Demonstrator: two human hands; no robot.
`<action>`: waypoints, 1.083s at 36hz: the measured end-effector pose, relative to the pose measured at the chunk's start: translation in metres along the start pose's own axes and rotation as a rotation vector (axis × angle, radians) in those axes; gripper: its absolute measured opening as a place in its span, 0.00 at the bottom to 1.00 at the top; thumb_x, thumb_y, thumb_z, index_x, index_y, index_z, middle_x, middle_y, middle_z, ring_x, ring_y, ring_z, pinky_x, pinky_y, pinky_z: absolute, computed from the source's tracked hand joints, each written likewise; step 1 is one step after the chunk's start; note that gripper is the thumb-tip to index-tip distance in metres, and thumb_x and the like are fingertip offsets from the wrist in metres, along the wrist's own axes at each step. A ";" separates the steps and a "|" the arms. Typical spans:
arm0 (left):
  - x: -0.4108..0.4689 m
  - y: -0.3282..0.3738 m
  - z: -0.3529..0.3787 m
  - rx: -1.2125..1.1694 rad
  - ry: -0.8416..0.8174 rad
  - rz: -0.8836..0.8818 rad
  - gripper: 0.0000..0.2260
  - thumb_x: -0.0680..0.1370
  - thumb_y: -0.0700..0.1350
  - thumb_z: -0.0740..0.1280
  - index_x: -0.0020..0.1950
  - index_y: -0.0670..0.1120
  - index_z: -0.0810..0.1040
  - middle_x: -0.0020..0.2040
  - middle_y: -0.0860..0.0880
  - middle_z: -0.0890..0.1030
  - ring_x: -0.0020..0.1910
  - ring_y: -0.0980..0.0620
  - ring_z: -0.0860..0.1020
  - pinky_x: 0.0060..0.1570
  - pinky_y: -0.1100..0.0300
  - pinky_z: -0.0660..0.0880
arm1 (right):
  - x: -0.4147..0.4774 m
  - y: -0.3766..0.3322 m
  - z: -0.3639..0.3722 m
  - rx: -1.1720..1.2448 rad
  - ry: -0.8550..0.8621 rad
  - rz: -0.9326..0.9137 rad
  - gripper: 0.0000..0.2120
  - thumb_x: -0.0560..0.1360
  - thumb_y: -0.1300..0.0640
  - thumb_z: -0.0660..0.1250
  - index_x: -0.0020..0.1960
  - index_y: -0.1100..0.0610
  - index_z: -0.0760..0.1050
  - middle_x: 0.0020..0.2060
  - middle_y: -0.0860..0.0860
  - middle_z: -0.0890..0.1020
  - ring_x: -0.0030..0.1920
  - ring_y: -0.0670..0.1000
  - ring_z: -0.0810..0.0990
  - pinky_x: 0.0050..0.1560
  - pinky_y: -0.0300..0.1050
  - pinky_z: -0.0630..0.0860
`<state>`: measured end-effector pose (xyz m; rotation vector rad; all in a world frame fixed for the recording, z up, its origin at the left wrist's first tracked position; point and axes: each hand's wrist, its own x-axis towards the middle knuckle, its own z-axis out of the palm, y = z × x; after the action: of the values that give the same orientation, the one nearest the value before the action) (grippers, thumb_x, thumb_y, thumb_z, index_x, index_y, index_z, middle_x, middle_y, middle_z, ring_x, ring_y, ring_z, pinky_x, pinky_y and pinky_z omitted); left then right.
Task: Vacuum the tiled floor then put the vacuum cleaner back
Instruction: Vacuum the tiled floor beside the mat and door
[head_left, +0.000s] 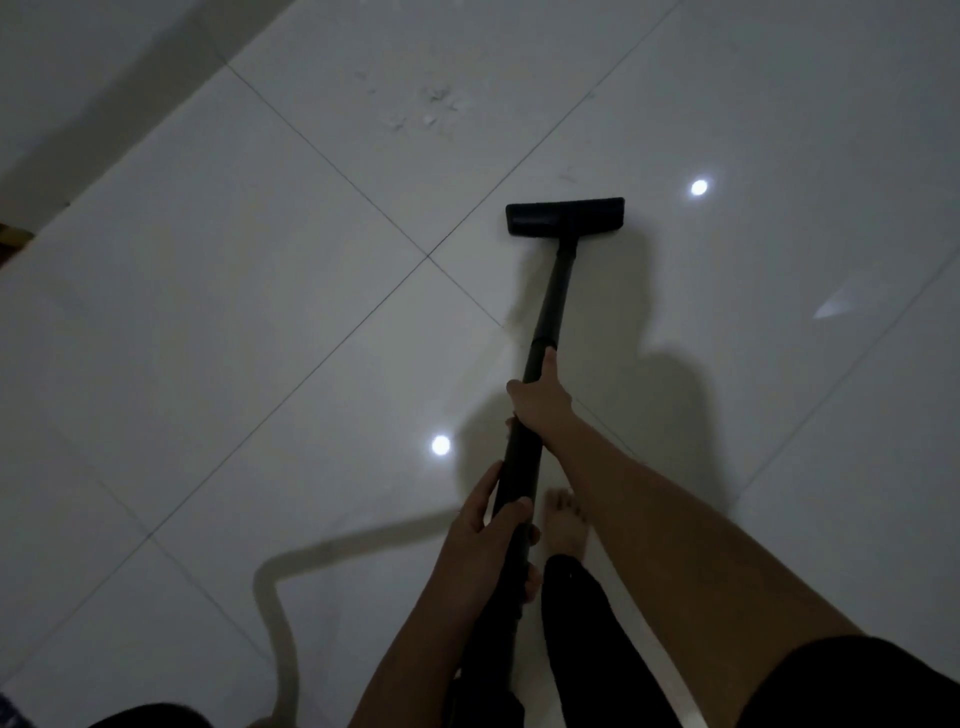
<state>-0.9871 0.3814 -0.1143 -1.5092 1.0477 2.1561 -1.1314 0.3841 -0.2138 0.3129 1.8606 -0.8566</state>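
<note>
While both hands are gripping the black wand (550, 306), right hand (537, 400) ahead of left hand (488, 535), its floor head (565, 216) is resting on the tiled floor (260, 312) near scattered debris (426, 106).

Open tiled floor (260, 312) all around the nozzle (565, 217), with only scattered debris (423, 106) just beyond it.

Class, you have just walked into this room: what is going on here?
A person is vacuuming a pale tiled floor. Both hands grip the black vacuum wand: the right hand further down it, the left hand nearer the body. The floor head rests flat on a tile. A patch of debris lies beyond it, not yet reached. A bare foot shows beside the wand, and the hose curves off to the left.
</note>
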 end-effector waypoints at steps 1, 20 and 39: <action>0.006 0.007 0.006 -0.011 0.003 0.007 0.23 0.79 0.44 0.63 0.72 0.58 0.64 0.38 0.42 0.78 0.24 0.48 0.73 0.25 0.61 0.70 | 0.006 -0.009 -0.006 -0.014 -0.009 0.000 0.37 0.78 0.61 0.57 0.77 0.42 0.39 0.54 0.61 0.75 0.34 0.53 0.77 0.34 0.45 0.78; 0.098 0.137 0.021 -0.113 -0.060 0.041 0.21 0.79 0.44 0.63 0.70 0.55 0.65 0.38 0.41 0.78 0.23 0.48 0.73 0.24 0.61 0.70 | 0.098 -0.152 -0.030 -0.227 0.028 -0.012 0.39 0.78 0.59 0.60 0.77 0.43 0.38 0.58 0.63 0.75 0.39 0.56 0.80 0.50 0.54 0.80; 0.105 0.218 0.068 -0.330 -0.118 0.027 0.21 0.83 0.43 0.52 0.75 0.40 0.57 0.56 0.30 0.76 0.27 0.59 0.72 0.38 0.67 0.73 | 0.137 -0.224 -0.051 -0.464 -0.085 -0.087 0.38 0.78 0.61 0.58 0.77 0.45 0.37 0.59 0.63 0.73 0.32 0.53 0.78 0.31 0.42 0.76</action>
<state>-1.2095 0.2644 -0.1121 -1.4817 0.7021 2.4979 -1.3545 0.2370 -0.2295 -0.0937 1.9385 -0.4644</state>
